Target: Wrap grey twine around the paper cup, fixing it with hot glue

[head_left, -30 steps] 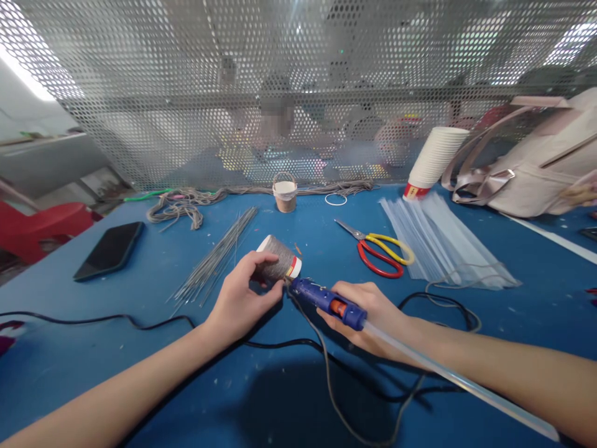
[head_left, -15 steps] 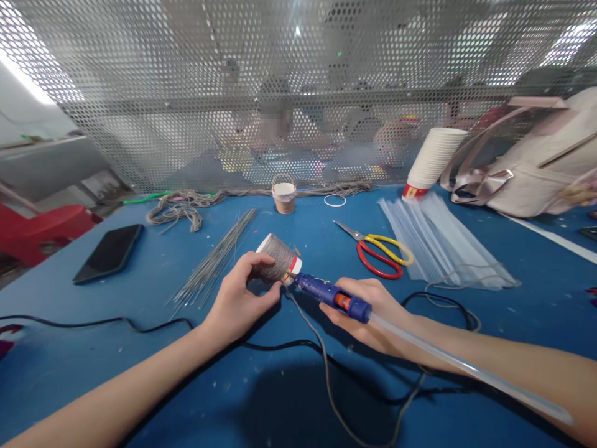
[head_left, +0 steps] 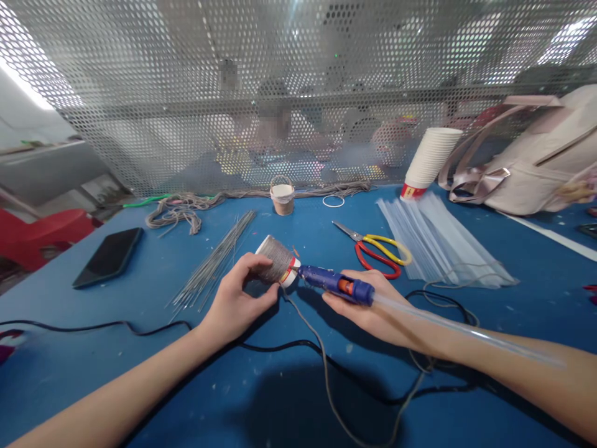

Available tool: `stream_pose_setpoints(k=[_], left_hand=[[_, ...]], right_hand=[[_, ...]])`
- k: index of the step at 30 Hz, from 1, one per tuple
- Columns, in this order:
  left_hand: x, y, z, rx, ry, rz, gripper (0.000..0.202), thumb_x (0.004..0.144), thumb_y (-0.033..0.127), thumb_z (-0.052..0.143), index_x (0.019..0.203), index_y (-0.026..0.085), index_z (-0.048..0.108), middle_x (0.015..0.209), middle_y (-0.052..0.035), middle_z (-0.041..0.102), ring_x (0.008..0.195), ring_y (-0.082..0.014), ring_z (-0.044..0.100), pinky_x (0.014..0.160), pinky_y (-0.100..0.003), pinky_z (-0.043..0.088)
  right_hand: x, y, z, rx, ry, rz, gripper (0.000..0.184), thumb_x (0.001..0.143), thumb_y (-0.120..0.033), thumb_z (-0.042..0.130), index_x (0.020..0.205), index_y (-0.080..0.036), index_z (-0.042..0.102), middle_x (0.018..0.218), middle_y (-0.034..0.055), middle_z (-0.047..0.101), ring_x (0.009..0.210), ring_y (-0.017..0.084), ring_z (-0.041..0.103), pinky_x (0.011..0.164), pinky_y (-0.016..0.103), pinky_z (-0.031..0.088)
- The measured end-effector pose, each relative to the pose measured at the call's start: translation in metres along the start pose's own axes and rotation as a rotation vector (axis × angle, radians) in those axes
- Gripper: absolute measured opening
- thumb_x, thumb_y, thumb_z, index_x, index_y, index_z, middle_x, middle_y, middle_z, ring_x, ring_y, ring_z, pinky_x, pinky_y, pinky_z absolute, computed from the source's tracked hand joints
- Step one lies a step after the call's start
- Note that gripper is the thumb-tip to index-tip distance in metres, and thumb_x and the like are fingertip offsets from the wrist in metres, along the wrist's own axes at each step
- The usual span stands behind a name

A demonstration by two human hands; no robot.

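My left hand (head_left: 247, 292) grips a paper cup (head_left: 276, 256) lying tilted on its side. Grey cord is wound around most of the cup, leaving a white and red band bare at the end toward the right. From the cup a loose grey cord (head_left: 321, 348) trails down toward me. My right hand (head_left: 373, 305) is closed around a blue hot glue gun (head_left: 333, 281), whose nozzle meets the cup's bare band. A long clear glue stick (head_left: 466, 330) sticks out of the gun's back, over my right forearm.
Red-and-yellow-handled scissors (head_left: 373, 246), clear plastic strips (head_left: 429, 239) and stacked paper cups (head_left: 431, 158) lie to the right, before a bag (head_left: 536, 162). A small basket (head_left: 282, 198) stands at the back. Thin wires (head_left: 214, 261) and a phone (head_left: 109, 256) are left. Black cable (head_left: 289, 344) crosses the table.
My right hand and the glue gun have shifted slightly up and right; the glue stick's back end has risen. My left hand still holds the cup in nearly the same place.
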State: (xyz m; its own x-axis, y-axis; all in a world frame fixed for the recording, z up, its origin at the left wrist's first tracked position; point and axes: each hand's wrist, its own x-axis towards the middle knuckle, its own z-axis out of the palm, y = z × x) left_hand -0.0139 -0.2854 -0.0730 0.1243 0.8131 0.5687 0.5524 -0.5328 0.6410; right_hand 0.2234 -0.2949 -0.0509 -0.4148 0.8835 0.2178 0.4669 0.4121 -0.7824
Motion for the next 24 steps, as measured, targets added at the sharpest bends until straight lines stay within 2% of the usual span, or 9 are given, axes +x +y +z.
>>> stream_pose_setpoints(k=[3,6,13,20,24], left_hand=[[0.0002,-0.0022,-0.0009,0.000,-0.010,0.019,0.028,0.074,0.020,0.064,0.101,0.023,0.057,0.089,-0.0009,0.063,0.078,-0.0123,0.062,0.074,-0.026,0.055],[-0.0003,-0.0038,-0.0020,0.016,-0.017,0.028,0.031,0.074,0.020,0.064,0.104,0.023,0.058,0.091,-0.0015,0.063,0.081,-0.0129,0.063,0.075,-0.026,0.054],[-0.0004,0.0000,-0.0028,-0.005,-0.045,-0.030,0.033,0.074,0.021,0.063,0.107,0.021,0.059,0.096,-0.0038,0.067,0.086,-0.0153,0.065,0.082,-0.031,0.056],[-0.0003,-0.0010,-0.0029,-0.014,-0.042,0.022,0.034,0.074,0.018,0.064,0.107,0.022,0.058,0.094,-0.0019,0.065,0.085,-0.0131,0.065,0.080,-0.027,0.055],[-0.0005,-0.0031,-0.0029,-0.010,-0.047,0.028,0.033,0.075,0.019,0.063,0.108,0.022,0.057,0.095,-0.0025,0.065,0.085,-0.0133,0.065,0.080,-0.027,0.055]], right_hand=[[0.0004,-0.0023,-0.0027,0.021,-0.004,0.052,0.027,0.081,-0.038,0.055,0.062,-0.019,0.047,0.054,-0.0034,0.048,0.047,0.008,0.038,0.044,0.022,0.031],[-0.0005,-0.0033,-0.0027,0.013,-0.011,0.044,0.026,0.080,-0.036,0.056,0.062,-0.019,0.048,0.053,-0.0037,0.049,0.047,0.008,0.038,0.045,0.022,0.032],[0.0003,-0.0018,-0.0038,0.046,-0.005,0.049,0.026,0.080,-0.033,0.058,0.061,-0.018,0.048,0.052,-0.0047,0.048,0.046,0.007,0.037,0.043,0.020,0.031],[0.0001,-0.0040,-0.0042,0.038,-0.024,0.015,0.026,0.079,-0.032,0.058,0.061,-0.019,0.045,0.052,-0.0047,0.046,0.046,0.007,0.036,0.043,0.021,0.031],[0.0014,-0.0013,-0.0044,0.033,-0.020,0.054,0.026,0.080,-0.035,0.057,0.062,-0.019,0.047,0.053,-0.0045,0.047,0.047,0.008,0.036,0.044,0.022,0.031]])
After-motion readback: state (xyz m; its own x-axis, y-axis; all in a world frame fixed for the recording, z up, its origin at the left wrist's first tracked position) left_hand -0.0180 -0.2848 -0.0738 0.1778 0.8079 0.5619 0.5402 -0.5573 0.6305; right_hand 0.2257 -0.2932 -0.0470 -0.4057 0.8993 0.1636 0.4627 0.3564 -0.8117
